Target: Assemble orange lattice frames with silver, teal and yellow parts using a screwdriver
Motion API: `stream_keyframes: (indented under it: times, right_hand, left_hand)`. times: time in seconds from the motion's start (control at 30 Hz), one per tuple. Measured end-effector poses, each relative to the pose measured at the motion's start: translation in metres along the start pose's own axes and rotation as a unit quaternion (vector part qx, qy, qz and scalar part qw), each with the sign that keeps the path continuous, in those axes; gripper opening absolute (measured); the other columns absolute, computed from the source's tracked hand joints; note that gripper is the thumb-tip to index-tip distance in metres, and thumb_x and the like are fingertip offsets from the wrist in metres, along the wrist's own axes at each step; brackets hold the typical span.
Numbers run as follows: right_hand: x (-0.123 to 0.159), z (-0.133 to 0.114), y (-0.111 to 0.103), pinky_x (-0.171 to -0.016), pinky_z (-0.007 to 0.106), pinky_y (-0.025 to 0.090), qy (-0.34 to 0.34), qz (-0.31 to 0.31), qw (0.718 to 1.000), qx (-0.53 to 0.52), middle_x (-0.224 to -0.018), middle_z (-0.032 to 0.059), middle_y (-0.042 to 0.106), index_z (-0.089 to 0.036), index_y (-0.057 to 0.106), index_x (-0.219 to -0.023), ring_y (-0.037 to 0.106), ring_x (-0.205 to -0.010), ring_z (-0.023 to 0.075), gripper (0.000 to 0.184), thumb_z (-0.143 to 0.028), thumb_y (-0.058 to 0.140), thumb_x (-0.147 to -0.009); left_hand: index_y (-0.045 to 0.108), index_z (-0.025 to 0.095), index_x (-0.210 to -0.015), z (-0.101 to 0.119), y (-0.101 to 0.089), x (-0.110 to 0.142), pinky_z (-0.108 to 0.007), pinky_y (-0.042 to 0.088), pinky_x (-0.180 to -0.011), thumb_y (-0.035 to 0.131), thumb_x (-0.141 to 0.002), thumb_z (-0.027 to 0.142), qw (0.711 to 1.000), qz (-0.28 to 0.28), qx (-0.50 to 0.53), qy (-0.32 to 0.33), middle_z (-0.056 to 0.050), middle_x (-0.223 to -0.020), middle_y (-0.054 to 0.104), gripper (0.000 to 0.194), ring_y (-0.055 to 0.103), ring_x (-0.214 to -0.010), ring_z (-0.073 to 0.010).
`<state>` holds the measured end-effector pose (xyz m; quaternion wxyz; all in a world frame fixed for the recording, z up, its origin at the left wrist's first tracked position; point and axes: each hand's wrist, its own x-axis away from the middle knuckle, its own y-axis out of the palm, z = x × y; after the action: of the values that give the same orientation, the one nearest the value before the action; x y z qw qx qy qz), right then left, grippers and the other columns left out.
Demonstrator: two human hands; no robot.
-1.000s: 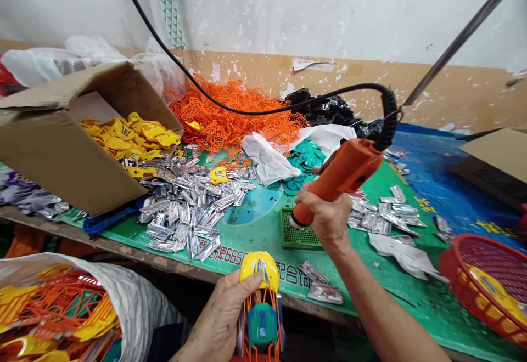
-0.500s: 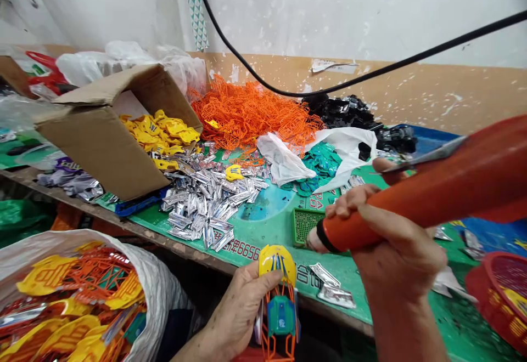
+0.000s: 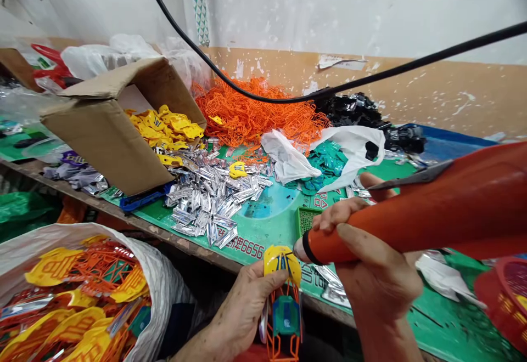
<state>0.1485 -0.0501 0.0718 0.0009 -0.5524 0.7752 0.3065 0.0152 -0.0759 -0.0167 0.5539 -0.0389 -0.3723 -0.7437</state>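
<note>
At the table's front edge, my left hand (image 3: 242,301) pinches a toy car body (image 3: 286,314) with a yellow front piece, an orange cage frame and a green panel. My thumb lies on the yellow part. My right hand (image 3: 368,258) is wrapped round an orange power screwdriver (image 3: 436,203) with a grey lever along its top. Its tip meets or nearly meets the right side of the yellow piece; I cannot tell if they touch. Behind the tool stands a small green basket (image 3: 303,219), partly hidden. Silver strips (image 3: 331,285) lie just beside the toy.
A white sack (image 3: 160,274) of similar toy bodies stands lower left. On the table are a cardboard box (image 3: 102,142) with yellow parts, silver pieces (image 3: 206,203), orange frames (image 3: 263,109), a white bag (image 3: 284,156), black parts (image 3: 349,112) and a red basket (image 3: 500,290). A black cable (image 3: 284,99) hangs across.
My right hand has brought the screwdriver down and left, so its tip now lies at the yellow front piece. The toy stays in my left hand. The view has shifted slightly.
</note>
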Motion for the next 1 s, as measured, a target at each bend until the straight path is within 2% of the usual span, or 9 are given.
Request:
stream_keyframes:
  times: [0.23,0.53,0.77,1.0]
  right_hand:
    - [0.001,0.003,0.002,-0.062,0.034,0.050,0.001,0.015,1.000,0.023,-0.068,-0.0047,0.058,-0.027,0.060,-0.103,0.055,-0.059,0.0128,0.043,-0.011,0.067,-0.064]
    - [0.003,0.006,0.001,-0.058,0.032,0.050,0.005,-0.005,0.999,0.040,-0.068,-0.0049,0.058,-0.027,0.057,-0.110,0.055,-0.058,0.0129,0.049,-0.012,0.068,-0.065]
    - [0.006,0.006,-0.002,-0.061,0.034,0.050,0.007,0.009,0.999,0.038,-0.068,-0.0048,0.059,-0.028,0.059,-0.107,0.055,-0.059,0.0134,0.048,-0.013,0.069,-0.063]
    - [0.014,0.005,-0.004,-0.061,0.034,0.051,-0.006,0.015,0.999,0.037,-0.066,-0.0053,0.058,-0.027,0.060,-0.102,0.056,-0.057,0.0133,0.042,-0.011,0.068,-0.064]
  left_hand:
    - [0.068,0.009,-0.077,0.002,0.003,0.000,-0.022,0.040,-0.054,0.079,-0.065,0.037,1.000,0.007,0.006,-0.007,-0.003,-0.064,0.061,0.032,0.052,-0.055,-0.0109]
    - [0.067,0.011,-0.073,0.003,0.007,0.001,-0.022,0.037,-0.052,0.082,-0.059,0.039,1.000,0.020,0.013,-0.015,-0.001,-0.061,0.061,0.035,0.050,-0.052,-0.0105]
    - [0.068,0.012,-0.075,-0.002,0.002,0.000,-0.022,0.033,-0.052,0.077,-0.066,0.040,0.999,0.017,-0.039,0.008,-0.001,-0.064,0.060,0.031,0.046,-0.054,-0.0102]
    - [0.068,0.012,-0.073,-0.004,-0.003,0.002,-0.023,0.031,-0.052,0.074,-0.067,0.044,0.996,0.007,-0.090,0.016,0.001,-0.060,0.055,0.033,0.042,-0.053,-0.0102]
